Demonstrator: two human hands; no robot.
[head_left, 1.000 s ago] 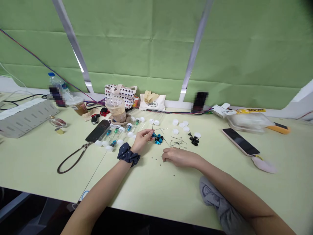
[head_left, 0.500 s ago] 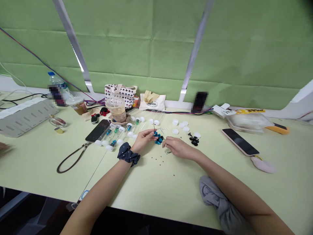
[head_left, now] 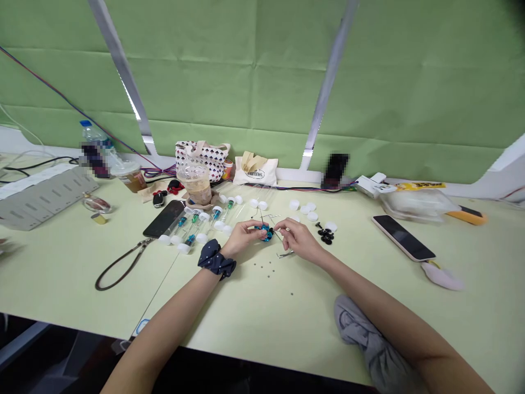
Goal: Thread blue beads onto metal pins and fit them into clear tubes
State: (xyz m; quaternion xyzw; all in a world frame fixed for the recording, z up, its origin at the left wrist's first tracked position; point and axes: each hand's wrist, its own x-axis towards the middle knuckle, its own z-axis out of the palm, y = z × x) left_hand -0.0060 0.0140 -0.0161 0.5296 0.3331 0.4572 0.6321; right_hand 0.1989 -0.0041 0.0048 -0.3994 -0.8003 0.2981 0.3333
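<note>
Between the thumb and fingers of my left hand [head_left: 243, 238], which is closed, is a small blue part with a thin metal rod [head_left: 262, 216] sticking up from it. More shiny blue parts [head_left: 268, 236] lie right behind and beside those fingertips. My right hand [head_left: 298, 238] is closed in a pinch just to the right of the blue parts; whatever is in its fingertips is too small to make out. Thin metal pins [head_left: 283, 255] lie under the right hand. Several tiny grey discs [head_left: 269, 269] are scattered on the table in front of both hands.
Clear tubes with white caps [head_left: 184, 248] and blue or green parts lie left of my hands. Loose white caps [head_left: 312, 216] and black parts [head_left: 326, 236] are to the right. A drink cup [head_left: 198, 186], a dark phone [head_left: 164, 219] and a pink-edged phone [head_left: 403, 237] stand or lie farther out.
My right hand has moved up and away from me, its fingertips closer to the blue part. My left fingertips have dipped slightly. A blurred shape at the far left edge has shifted left.
</note>
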